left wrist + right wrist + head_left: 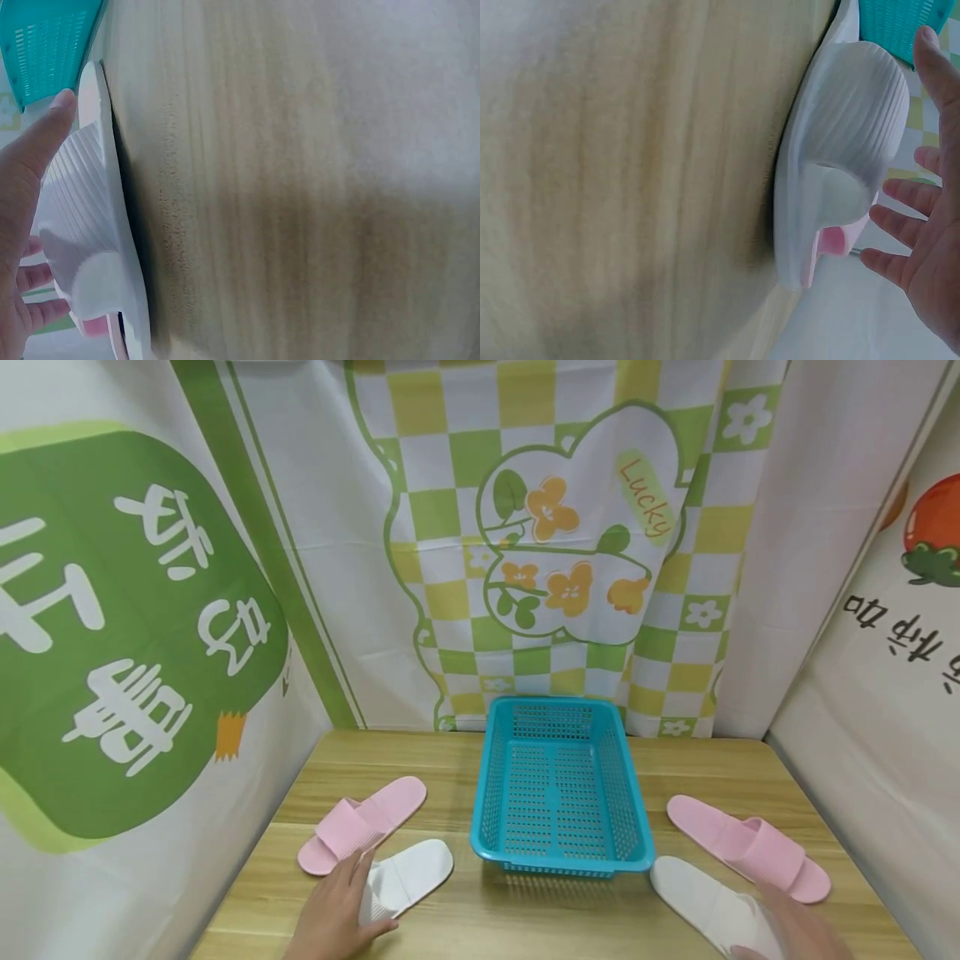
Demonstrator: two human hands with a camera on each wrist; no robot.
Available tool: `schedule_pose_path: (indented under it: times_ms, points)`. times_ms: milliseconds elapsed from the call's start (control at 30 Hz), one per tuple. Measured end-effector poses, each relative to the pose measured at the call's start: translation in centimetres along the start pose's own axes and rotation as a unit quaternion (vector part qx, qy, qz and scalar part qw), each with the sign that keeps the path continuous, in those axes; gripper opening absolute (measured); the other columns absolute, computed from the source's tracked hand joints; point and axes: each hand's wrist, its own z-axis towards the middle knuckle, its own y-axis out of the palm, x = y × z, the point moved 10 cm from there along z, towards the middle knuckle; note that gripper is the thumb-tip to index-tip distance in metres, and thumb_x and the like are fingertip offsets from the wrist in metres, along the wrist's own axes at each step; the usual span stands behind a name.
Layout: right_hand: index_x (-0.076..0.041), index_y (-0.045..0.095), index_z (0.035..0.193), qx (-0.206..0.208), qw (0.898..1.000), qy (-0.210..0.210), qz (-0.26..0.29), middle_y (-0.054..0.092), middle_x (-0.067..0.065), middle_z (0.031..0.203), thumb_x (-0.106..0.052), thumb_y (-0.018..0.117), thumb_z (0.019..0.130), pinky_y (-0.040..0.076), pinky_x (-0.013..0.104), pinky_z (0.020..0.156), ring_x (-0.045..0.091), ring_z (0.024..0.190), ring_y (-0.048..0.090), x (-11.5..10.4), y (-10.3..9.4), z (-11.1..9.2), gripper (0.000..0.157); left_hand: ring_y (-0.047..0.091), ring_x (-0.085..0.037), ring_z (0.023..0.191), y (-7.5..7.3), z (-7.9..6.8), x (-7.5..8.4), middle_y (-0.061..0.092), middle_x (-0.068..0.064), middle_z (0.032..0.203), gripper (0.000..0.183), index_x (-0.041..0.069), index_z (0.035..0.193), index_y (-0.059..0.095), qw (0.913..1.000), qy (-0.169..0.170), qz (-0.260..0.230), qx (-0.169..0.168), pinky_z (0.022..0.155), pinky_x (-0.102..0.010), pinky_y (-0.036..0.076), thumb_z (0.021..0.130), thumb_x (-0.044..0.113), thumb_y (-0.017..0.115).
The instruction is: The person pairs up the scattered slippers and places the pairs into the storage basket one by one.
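Note:
A white slipper (pixel 420 870) lies on the left of the table, its toe opening partly covered by my left hand (pixel 335 908). In the left wrist view, the fingers of that hand are spread around the ribbed strap (pixel 79 187) without a visible grip. On the right, my right hand (pixel 806 931), slightly blurred, is over the other white slipper (pixel 697 897). The right wrist view shows its fingers straight and apart, beside the slipper's strap (pixel 855 112). Whether either hand touches its slipper is unclear.
A turquoise perforated basket (pixel 562 858) stands at the middle of the wooden table (pixel 555 922). One pink slipper (pixel 393 806) lies beyond the left white one, another (pixel 776 856) beyond the right white one. Printed cloths (pixel 585 668) hang around the back and sides.

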Motion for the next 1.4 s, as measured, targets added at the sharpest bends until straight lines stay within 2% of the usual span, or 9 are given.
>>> schedule_pose_path:
  times_ms: [233, 367, 467, 533, 633, 700, 933, 1133, 1400]
  points:
    - [0.000, 0.047, 0.131, -0.066, 0.996, 0.060, -0.004, 0.062, 0.015, 0.107, -0.057, 0.084, 0.061, 0.048, 0.047, 0.069, 0.029, 0.087, 0.060, 2.2, 2.1, -0.1, 0.097, 0.056, -0.040, 0.107, 0.5, -0.6, -0.7, 0.056, -0.029, 0.120, 0.115, -0.014, 0.127, 0.048, 0.9985, -0.046, 0.018, -0.023, 0.080, -0.052, 0.051, 0.046, 0.057, 0.089]
    - [-0.014, 0.060, 0.113, -0.119, 0.987, 0.103, 0.026, 0.063, 0.003, 0.101, -0.058, 0.073, 0.075, 0.048, 0.042, 0.069, 0.021, 0.085, 0.060, 3.1, 3.9, 0.3, 0.059, 0.056, -0.041, 0.105, 1.0, -0.9, -1.1, 0.055, -0.029, 0.119, 0.116, -0.014, 0.126, 0.048, 0.9960, -0.072, 0.024, -0.048, 0.079, -0.053, 0.050, 0.043, 0.056, 0.089]
    - [-0.024, 0.060, 0.104, -0.104, 0.989, 0.095, 0.041, 0.059, -0.007, 0.094, -0.056, 0.074, 0.076, 0.046, 0.036, 0.067, 0.012, 0.082, 0.056, 3.0, 4.1, 0.3, 0.044, 0.056, -0.041, 0.105, 1.2, -1.1, -1.3, 0.055, -0.029, 0.118, 0.118, -0.014, 0.126, 0.046, 0.9945, -0.084, 0.026, -0.058, 0.080, -0.054, 0.050, 0.042, 0.058, 0.089]
    - [-0.024, 0.060, 0.108, -0.060, 0.995, 0.064, 0.042, 0.059, -0.009, 0.099, -0.050, 0.080, 0.071, 0.046, 0.034, 0.069, 0.010, 0.086, 0.055, 2.4, 3.5, -0.1, 0.049, 0.056, -0.042, 0.104, 1.3, -1.1, -1.4, 0.054, -0.029, 0.117, 0.120, -0.014, 0.127, 0.045, 0.9936, -0.090, 0.027, -0.063, 0.080, -0.054, 0.049, 0.042, 0.058, 0.089]
    - [-0.017, 0.055, 0.121, 0.013, 0.999, 0.022, 0.020, 0.059, -0.005, 0.111, -0.045, 0.088, 0.060, 0.043, 0.028, 0.075, 0.011, 0.095, 0.053, 1.4, 2.6, -1.2, 0.075, 0.056, -0.044, 0.104, 1.3, -1.2, -1.6, 0.054, -0.028, 0.116, 0.121, -0.014, 0.127, 0.044, 0.9921, -0.102, 0.029, -0.068, 0.080, -0.055, 0.049, 0.041, 0.058, 0.089]
    - [-0.014, 0.051, 0.127, 0.031, 0.999, 0.008, 0.025, 0.058, 0.000, 0.117, -0.043, 0.089, 0.061, 0.036, 0.022, 0.080, 0.012, 0.101, 0.051, 1.1, 2.5, -1.7, 0.081, 0.056, -0.045, 0.103, 1.3, -1.3, -1.7, 0.054, -0.028, 0.116, 0.121, -0.014, 0.128, 0.044, 0.9911, -0.108, 0.029, -0.072, 0.079, -0.056, 0.049, 0.041, 0.057, 0.090]
    - [-0.011, 0.047, 0.132, 0.057, 0.996, -0.017, 0.065, 0.056, 0.006, 0.123, -0.037, 0.091, 0.060, 0.011, 0.000, 0.086, 0.002, 0.107, 0.043, 0.9, 2.7, -2.1, 0.089, 0.056, -0.045, 0.102, 1.4, -1.3, -1.8, 0.054, -0.029, 0.115, 0.121, -0.015, 0.128, 0.044, 0.9894, -0.118, 0.030, -0.080, 0.079, -0.056, 0.049, 0.041, 0.056, 0.090]
    - [-0.017, 0.037, 0.145, 0.066, 0.996, -0.006, 0.051, 0.053, 0.009, 0.126, -0.044, 0.089, 0.063, 0.006, -0.003, 0.086, 0.023, 0.106, 0.048, 1.1, 2.8, -2.7, 0.100, 0.055, -0.045, 0.102, 1.5, -1.3, -1.9, 0.054, -0.029, 0.116, 0.119, -0.014, 0.128, 0.044, 0.9890, -0.123, 0.025, -0.078, 0.079, -0.056, 0.048, 0.041, 0.053, 0.091]
    - [-0.018, 0.038, 0.144, 0.053, 0.997, -0.004, 0.055, 0.053, 0.004, 0.127, -0.044, 0.088, 0.064, 0.010, -0.001, 0.084, 0.005, 0.108, 0.042, 1.3, 3.0, -2.6, 0.098, 0.057, -0.044, 0.098, 1.4, -1.5, -1.8, 0.055, -0.028, 0.113, 0.119, -0.013, 0.127, 0.044, 0.9918, -0.112, 0.031, -0.054, 0.076, -0.056, 0.049, 0.039, 0.052, 0.091]
